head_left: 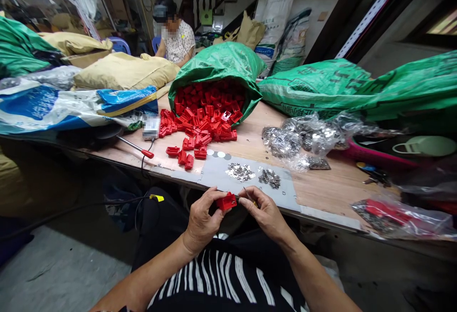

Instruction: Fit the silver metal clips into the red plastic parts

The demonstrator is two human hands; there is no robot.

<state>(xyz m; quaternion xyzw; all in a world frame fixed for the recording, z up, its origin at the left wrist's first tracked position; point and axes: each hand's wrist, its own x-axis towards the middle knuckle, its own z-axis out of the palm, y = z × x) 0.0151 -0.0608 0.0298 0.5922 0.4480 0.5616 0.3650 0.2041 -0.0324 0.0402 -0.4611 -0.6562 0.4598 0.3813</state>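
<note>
My left hand [205,214] is closed, gripping a small red plastic housing [226,201] between thumb and fingers just in front of the table edge. To its right, my right hand [262,209] pinches a thin pointed tool [251,197]; most of it is hidden by the fingers. Its fingertips are close to the housing's right end. Beyond the hands, a pile of flat shiny metal pieces [240,172] and a pile of darker small metal parts [269,179] lie on a grey mat [214,175]. Loose red housings [200,131] spill from a green sack [221,57].
A red-handled tool [137,148] and a small white box [151,127] with a cable lie left. Clear bags of metal parts [303,136] and a pink tray [378,154] are right. Sacks [124,70] line the back, where another person [178,41] sits.
</note>
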